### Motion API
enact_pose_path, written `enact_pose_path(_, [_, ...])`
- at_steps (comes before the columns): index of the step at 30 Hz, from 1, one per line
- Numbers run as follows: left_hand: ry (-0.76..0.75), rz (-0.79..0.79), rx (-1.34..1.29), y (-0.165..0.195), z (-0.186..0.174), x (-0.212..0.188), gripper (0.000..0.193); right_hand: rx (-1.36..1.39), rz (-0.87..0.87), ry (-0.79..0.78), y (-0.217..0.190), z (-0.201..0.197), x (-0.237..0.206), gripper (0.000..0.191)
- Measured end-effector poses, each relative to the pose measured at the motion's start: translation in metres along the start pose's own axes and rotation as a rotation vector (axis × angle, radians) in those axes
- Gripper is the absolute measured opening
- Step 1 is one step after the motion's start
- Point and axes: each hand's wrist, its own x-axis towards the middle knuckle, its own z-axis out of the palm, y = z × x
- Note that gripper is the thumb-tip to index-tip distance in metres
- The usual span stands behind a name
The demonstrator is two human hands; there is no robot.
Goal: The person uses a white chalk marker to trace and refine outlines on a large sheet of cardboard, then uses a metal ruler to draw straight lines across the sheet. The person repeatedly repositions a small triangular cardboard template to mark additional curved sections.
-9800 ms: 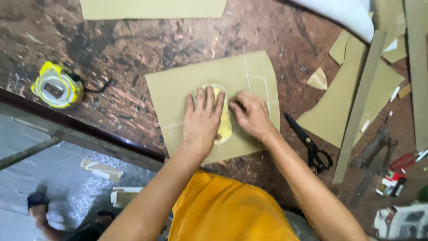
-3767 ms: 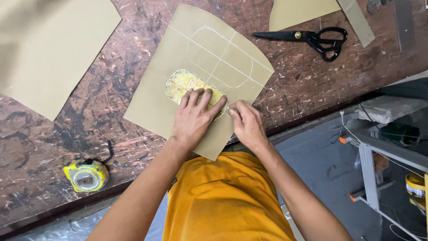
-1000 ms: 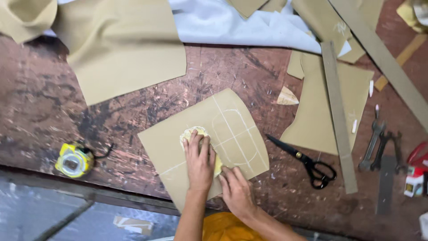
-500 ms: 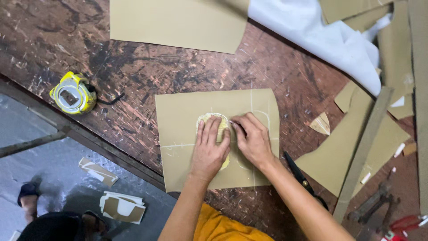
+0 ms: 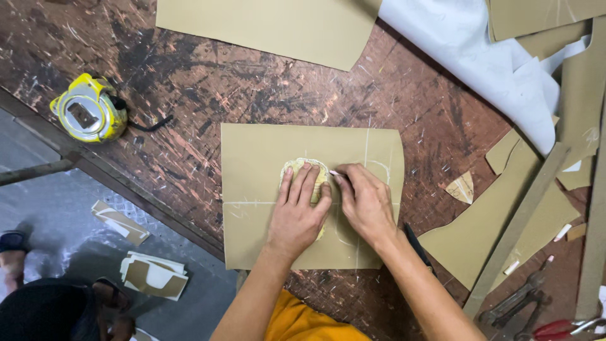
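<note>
A tan sheet of material (image 5: 265, 158) lies flat on the scratched brown worktable (image 5: 208, 88), marked with white chalk lines. A small pale yellow template (image 5: 297, 169) rests on it. My left hand (image 5: 298, 215) presses flat on the template, fingers spread. My right hand (image 5: 366, 205) sits just to its right, pinching a small white marker (image 5: 334, 173) with its tip at the template's edge.
A yellow tape measure (image 5: 88, 115) sits near the table's left edge. More tan sheets (image 5: 278, 28) and white cloth (image 5: 480, 57) lie at the back, tan offcuts (image 5: 486, 233) and a long strip (image 5: 517, 224) on the right, scissors partly under my right arm. Scraps lie on the floor.
The view has shifted slightly closer. Both hands stay on the sheet, the left pressing the template, the right with its marker tip still at the template's upper right edge.
</note>
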Motion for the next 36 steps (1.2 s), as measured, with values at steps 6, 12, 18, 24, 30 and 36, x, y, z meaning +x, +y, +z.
enact_pose_path(6, [0.008,-0.005,-0.022,0.0,0.001,0.001,0.035,-0.002,0.054,-0.066,0.006,0.007,0.002,0.009])
enact_pose_path(12, [-0.003,-0.001,-0.034,-0.001,0.002,0.0,0.029,0.016,-0.068,-0.016,0.011,0.016,0.011,0.009])
enact_pose_path(18, [-0.002,-0.001,-0.042,-0.002,0.005,-0.002,0.025,-0.01,-0.157,-0.043,0.009,0.016,0.026,0.009])
enact_pose_path(24, [0.021,0.007,-0.09,-0.004,0.006,-0.003,0.031,-0.044,-0.232,-0.113,-0.002,0.015,0.042,0.007])
enact_pose_path(30, [-0.006,-0.018,-0.127,-0.003,0.007,-0.004,0.031,-0.059,-0.386,-0.174,-0.009,0.015,0.056,0.007])
enact_pose_path(36, [-0.048,-0.004,-0.121,-0.004,0.01,-0.005,0.028,-0.072,-0.476,-0.28,-0.013,0.015,0.071,0.011])
